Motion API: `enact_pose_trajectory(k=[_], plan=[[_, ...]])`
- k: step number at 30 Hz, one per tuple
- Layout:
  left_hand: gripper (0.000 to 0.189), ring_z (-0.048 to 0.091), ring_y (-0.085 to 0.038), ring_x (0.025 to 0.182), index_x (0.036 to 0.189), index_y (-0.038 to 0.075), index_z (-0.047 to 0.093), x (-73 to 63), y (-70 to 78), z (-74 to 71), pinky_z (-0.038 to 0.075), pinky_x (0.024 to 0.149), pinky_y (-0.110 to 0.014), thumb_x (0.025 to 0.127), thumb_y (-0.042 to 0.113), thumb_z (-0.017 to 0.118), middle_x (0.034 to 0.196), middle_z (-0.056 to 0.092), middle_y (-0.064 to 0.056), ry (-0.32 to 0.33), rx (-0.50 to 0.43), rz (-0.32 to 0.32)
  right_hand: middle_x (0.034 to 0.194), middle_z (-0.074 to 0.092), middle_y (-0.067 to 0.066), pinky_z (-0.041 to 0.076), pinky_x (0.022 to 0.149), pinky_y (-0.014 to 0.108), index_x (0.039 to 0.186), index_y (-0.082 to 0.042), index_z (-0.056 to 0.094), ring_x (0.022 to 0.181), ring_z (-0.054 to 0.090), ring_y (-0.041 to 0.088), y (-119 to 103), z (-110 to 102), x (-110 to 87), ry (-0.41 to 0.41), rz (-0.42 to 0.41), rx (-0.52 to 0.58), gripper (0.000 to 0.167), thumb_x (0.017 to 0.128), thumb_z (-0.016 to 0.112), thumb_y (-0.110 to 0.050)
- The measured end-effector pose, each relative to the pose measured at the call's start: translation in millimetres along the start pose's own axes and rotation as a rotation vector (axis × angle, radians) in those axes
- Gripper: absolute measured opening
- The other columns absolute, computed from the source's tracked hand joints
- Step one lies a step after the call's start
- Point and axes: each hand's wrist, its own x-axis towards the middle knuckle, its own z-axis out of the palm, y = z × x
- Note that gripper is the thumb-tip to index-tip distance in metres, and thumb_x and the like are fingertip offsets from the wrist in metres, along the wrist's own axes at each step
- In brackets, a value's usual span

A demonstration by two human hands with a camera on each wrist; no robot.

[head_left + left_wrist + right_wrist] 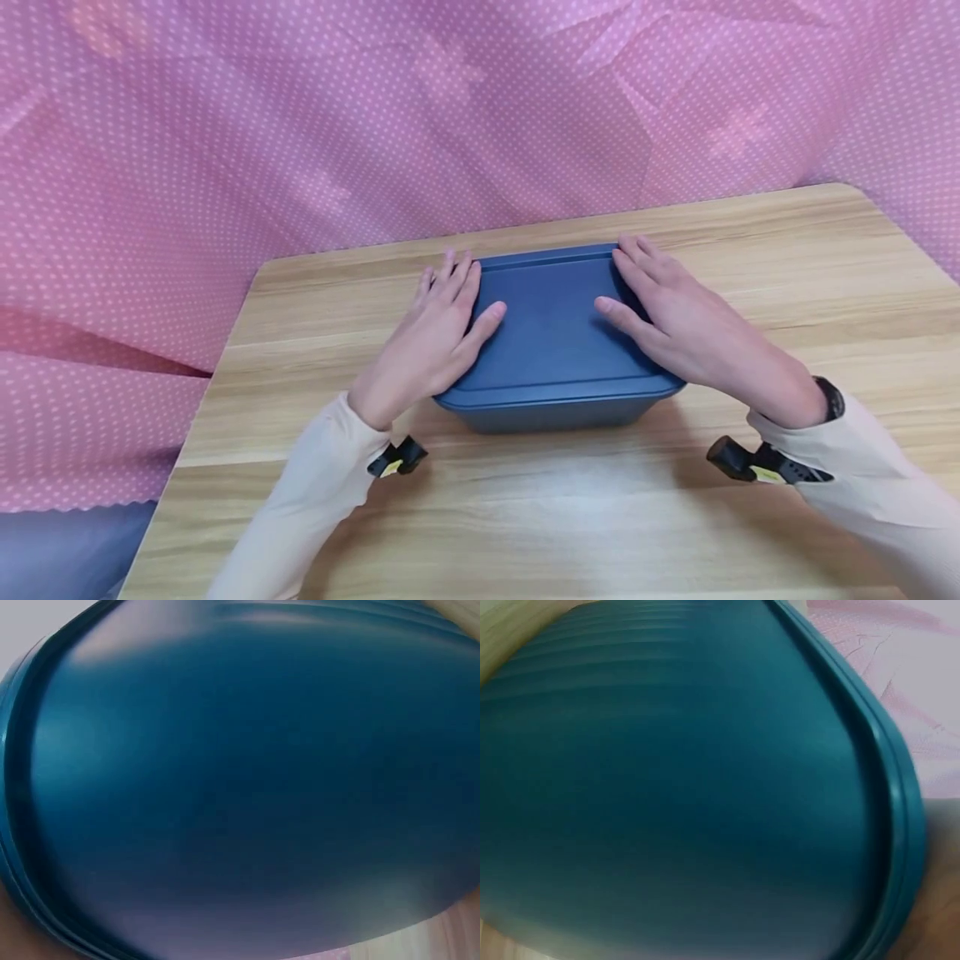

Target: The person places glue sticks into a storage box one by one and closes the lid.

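A dark blue lidded box (555,325) stands on the wooden table, its front wall narrowing toward the bottom. Along the left edge of its lid lies my left hand (431,342), fingers straight and pointing away, thumb over the lid's top. My right hand (675,321) rests on the right edge in much the same way, its thumb reaching inward over the lid. In the left wrist view, the box's smooth side (240,772) fills most of the picture. The right wrist view shows the ribbed bottom, the side wall (682,795) and the rim close up.
Light wood grain covers the table (525,517), which reaches out around the box on all sides. Behind it and at the left hangs a pink dotted cloth (375,125). Black wrist cameras (397,457) jut from below both beige sleeves.
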Motion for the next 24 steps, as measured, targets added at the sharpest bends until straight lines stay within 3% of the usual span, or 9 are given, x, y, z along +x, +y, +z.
enact_pose_trajectory(k=[7,17,24], plan=[[0.071,0.0,-0.024,0.147,0.15,-0.003,0.021,1.1,4.0,2.8,-0.004,0.119,-0.038,0.104,0.051,0.02,0.16,0.01,-0.014,0.027,0.011,-0.015,0.159,0.012,0.017,0.01,0.118,0.051,0.15,0.002,0.021,0.148,0.002,0.025,2.3,1.7,-2.0,0.011,0.004,-0.009,0.073,0.101,0.039,-0.049],[0.07,0.001,-0.025,0.148,0.15,-0.003,0.021,0.4,8.6,7.8,-0.003,0.119,-0.04,0.104,0.049,0.025,0.16,0.008,-0.015,0.012,0.077,-0.007,0.16,0.011,0.017,0.006,0.119,0.046,0.15,0.004,0.022,0.148,0.004,0.027,4.7,7.3,-8.1,0.026,-0.009,-0.046,0.072,0.102,0.039,-0.048],[0.069,0.0,-0.023,0.147,0.15,-0.003,0.021,1.2,9.0,7.8,-0.001,0.12,-0.04,0.104,0.049,0.025,0.16,0.008,-0.015,0.018,0.062,-0.018,0.159,0.012,0.017,0.006,0.119,0.045,0.149,0.004,0.022,0.148,0.004,0.027,6.6,7.3,-8.9,0.037,-0.021,-0.032,0.071,0.102,0.04,-0.046]])
